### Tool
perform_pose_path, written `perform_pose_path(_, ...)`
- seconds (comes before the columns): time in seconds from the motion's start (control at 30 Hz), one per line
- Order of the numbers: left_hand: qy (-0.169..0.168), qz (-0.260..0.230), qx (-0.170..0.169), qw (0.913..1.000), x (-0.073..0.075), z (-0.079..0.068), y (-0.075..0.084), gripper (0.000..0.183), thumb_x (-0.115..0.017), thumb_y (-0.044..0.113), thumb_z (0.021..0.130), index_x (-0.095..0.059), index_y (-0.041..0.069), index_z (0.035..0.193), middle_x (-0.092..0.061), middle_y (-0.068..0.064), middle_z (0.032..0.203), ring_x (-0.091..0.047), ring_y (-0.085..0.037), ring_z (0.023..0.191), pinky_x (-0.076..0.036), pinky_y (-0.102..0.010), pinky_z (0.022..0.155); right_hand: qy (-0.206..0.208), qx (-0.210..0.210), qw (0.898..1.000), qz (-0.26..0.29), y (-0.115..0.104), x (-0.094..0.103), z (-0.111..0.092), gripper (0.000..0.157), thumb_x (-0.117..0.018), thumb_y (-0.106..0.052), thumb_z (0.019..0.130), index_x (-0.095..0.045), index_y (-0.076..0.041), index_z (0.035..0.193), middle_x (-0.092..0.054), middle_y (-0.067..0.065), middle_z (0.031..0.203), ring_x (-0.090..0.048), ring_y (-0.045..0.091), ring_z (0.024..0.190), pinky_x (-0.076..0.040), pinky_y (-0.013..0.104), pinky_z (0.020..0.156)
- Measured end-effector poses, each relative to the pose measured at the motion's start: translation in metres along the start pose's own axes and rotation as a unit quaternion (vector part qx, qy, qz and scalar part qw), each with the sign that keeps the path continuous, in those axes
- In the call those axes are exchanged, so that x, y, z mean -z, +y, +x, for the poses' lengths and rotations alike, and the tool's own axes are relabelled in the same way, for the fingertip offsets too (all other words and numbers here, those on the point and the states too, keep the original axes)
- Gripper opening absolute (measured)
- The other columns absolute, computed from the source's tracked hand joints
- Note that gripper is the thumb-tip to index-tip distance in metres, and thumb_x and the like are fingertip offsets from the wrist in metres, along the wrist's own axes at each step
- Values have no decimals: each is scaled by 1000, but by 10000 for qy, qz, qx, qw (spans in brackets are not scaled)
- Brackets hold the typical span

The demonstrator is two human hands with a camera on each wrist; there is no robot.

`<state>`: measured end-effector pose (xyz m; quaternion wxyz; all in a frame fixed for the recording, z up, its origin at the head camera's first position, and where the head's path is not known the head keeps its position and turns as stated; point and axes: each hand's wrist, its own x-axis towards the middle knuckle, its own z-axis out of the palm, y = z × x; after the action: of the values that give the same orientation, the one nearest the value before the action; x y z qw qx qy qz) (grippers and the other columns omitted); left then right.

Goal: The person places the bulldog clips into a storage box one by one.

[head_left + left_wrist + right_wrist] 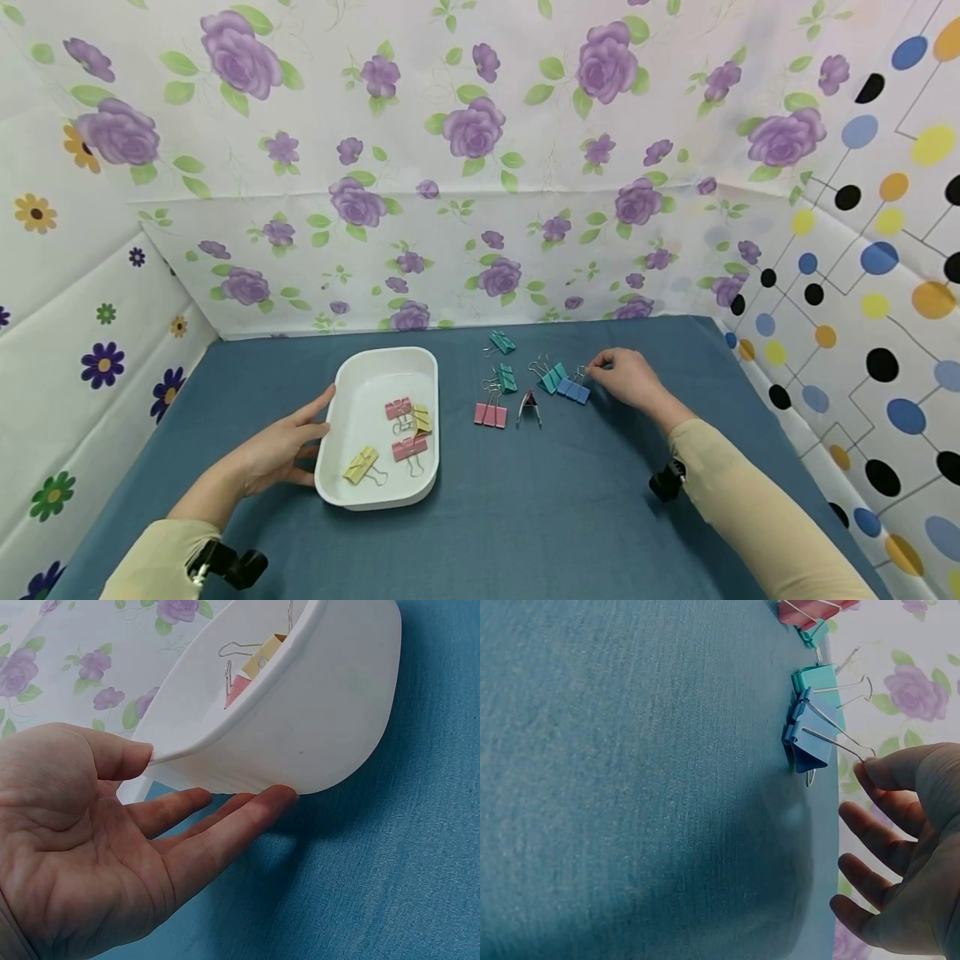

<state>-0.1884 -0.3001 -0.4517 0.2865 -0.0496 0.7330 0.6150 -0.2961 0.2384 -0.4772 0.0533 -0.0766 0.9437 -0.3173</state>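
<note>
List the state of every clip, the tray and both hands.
White tray: upright, holding four clips.
Inner pink clips: two, inside the tray.
Yellow clips: two, inside the tray.
Teal clips: three, outside the tray.
Loose pink clip: outside the tray.
End-on clip: outside, colour unclear.
Blue clip: outside, pinched at one end.
Left hand: touching the tray's side.
Right hand: pinching the blue clip.
</note>
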Motion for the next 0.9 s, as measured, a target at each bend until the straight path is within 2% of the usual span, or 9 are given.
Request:
perform_pose_path(0.13,4,15,-4,10000,0,0,1,69,-40,26,113,4,46,163,10,-20,169,-16,-58,147,-57,-56,84,-44,-29,10000,50,1,1,0,23,-61,-26,105,-76,-9,109,-68,14,122,-63,31,107,-50,47,81)
perform_pose_path(0.37,8,37,15,10000,-1,-1,0,69,-41,27,113,3,46,163,10,-19,169,-16,-58,147,-57,-56,83,-170,-54,9998,111,4,0,0,24,-59,-28,106,-74,-10,110,-66,15,124,-60,27,95,-46,44,77)
perform_pose_path(0.5,17,57,21,10000,-1,0,-1,69,-41,28,113,3,46,163,9,-19,169,-17,-58,146,-57,-56,83,-168,-9,9998,147,4,1,-3,24,-58,-28,107,-74,-10,111,-65,16,126,-60,32,110,-48,49,84)
perform_pose_path(0.67,28,72,26,10000,0,0,-1,69,-42,28,113,3,46,163,8,-20,169,-21,-58,145,-57,-56,83,-148,92,9996,211,3,5,-6,25,-58,-27,107,-73,-8,112,-64,17,129,-53,41,127,-47,58,95)
perform_pose_path(0.9,16,44,0,10000,-1,0,-1,69,-41,28,113,3,46,163,7,-21,169,-22,-58,145,-57,-56,83,-81,93,9997,197,4,9,-8,23,-58,-26,107,-74,-10,110,-64,16,129,-52,42,129,-47,58,95)
